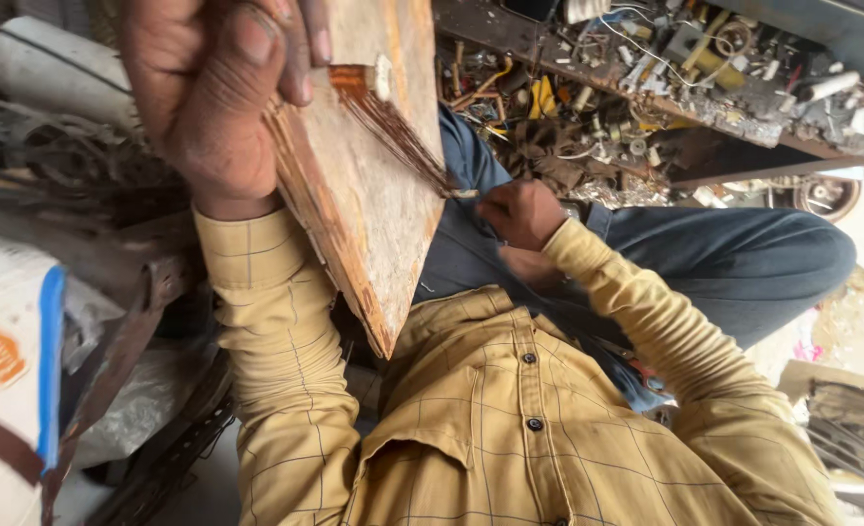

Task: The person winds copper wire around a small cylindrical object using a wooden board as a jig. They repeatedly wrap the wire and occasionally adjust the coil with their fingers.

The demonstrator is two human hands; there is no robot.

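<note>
Left hand (219, 93): I grip the wooden board (373, 195).
Right hand (521, 212): I pinch copper wire strands (398, 131).
Around: cluttered parts shelf (666, 88) beyond my knee.

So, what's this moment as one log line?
left hand: grips flat brown wooden board | right hand: pinches thin copper wire strands

A worn wooden board (368, 195) stands tilted on edge, its rim stained orange. Thin copper wire strands (398, 131) (a reddish bundle) stretch taut across its face from a small winding near the top.
</note>
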